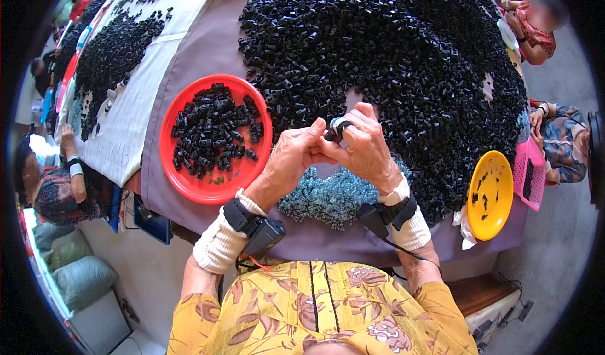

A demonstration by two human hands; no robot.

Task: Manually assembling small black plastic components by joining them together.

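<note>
Close together over the table's near half, my left hand point(291, 160) and my right hand point(365, 146) are both closed, fingertips meeting at a small black plastic piece point(334, 134). Most of that piece is hidden by the fingers. A light and dark wrap circles a finger of my right hand. Just below the hands lies a heap of tiny pale-blue, spring-like pieces point(328, 197). Beyond them spreads a large pile of small black plastic pieces point(378, 52). Beside my left hand, a round red tray point(171, 163) holds many similar black pieces.
At the right stand a yellow plate point(498, 219) with several black bits and a pink basket point(537, 194). Other people point(558, 131) sit along the right side; another person point(57, 185) works at the left. More black pieces point(116, 52) lie on a white cloth point(135, 115).
</note>
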